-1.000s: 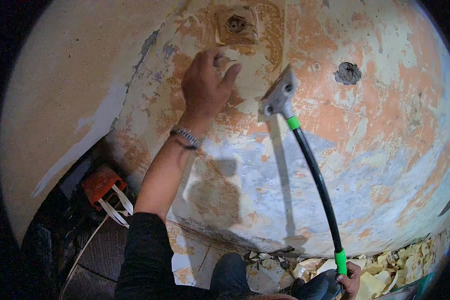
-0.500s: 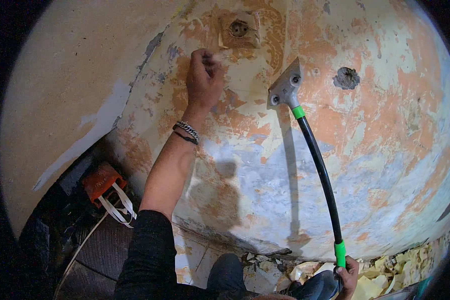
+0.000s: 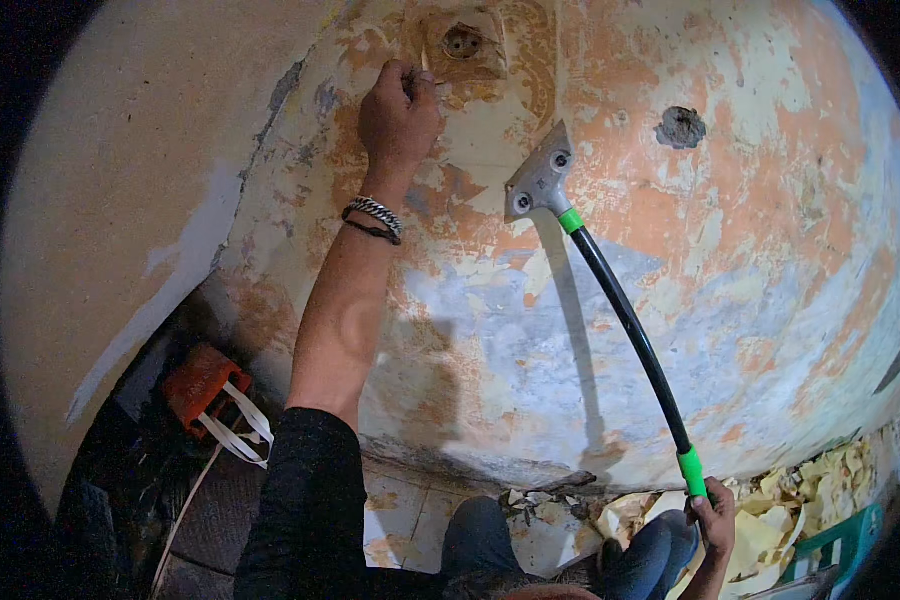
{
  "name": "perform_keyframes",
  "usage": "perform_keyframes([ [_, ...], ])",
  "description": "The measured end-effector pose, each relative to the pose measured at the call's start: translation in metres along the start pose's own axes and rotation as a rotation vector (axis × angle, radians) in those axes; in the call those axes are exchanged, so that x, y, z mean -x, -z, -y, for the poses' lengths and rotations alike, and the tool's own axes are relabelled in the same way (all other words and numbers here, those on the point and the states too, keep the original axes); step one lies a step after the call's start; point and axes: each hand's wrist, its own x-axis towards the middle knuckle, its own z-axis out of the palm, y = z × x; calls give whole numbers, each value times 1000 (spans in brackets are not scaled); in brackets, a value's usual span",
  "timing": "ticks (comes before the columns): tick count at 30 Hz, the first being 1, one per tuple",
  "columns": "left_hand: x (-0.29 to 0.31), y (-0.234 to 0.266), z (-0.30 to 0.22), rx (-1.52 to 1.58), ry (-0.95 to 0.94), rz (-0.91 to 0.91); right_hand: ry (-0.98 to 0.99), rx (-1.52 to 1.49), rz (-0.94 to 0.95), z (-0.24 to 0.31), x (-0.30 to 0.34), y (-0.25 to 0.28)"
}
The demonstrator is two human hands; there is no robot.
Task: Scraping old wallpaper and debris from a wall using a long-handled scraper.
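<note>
My left hand (image 3: 400, 118) is raised to the wall (image 3: 660, 330), its thumb and fingers pinched together just below and left of a wall socket (image 3: 462, 42). What the pinch holds, if anything, is hidden. At the lower right, my right hand (image 3: 713, 518) grips the bottom end of a long-handled scraper (image 3: 632, 320). Its black handle has green bands and slants up to the left. The wide grey scraper head (image 3: 543, 182) is at the wall, right of my left hand; I cannot tell whether its blade touches.
Patches of old paper and paint cover the wall, which has a rough hole (image 3: 681, 128). Torn paper scraps (image 3: 770, 505) lie along its foot. An orange object with white straps (image 3: 208, 385) sits at the left, and a green plastic object (image 3: 850, 545) at the lower right.
My left hand has moved up and slightly left, closer to the socket. The scraper head has shifted left in view, while my right hand still holds the handle.
</note>
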Motion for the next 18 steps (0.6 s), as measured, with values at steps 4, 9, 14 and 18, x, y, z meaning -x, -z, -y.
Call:
perform_keyframes([
  [4,3,-1,-3,23,-39,-55,21,3,31,17,-2,-10],
  [9,17,-1,-2,-13,-37,5,120,168,18,29,-16,-24],
  [14,43,0,-9,-65,-162,-5,129,228,-34,53,-20,4],
  [18,97,-3,18,-133,-418,-32,105,383,63,87,-35,32],
])
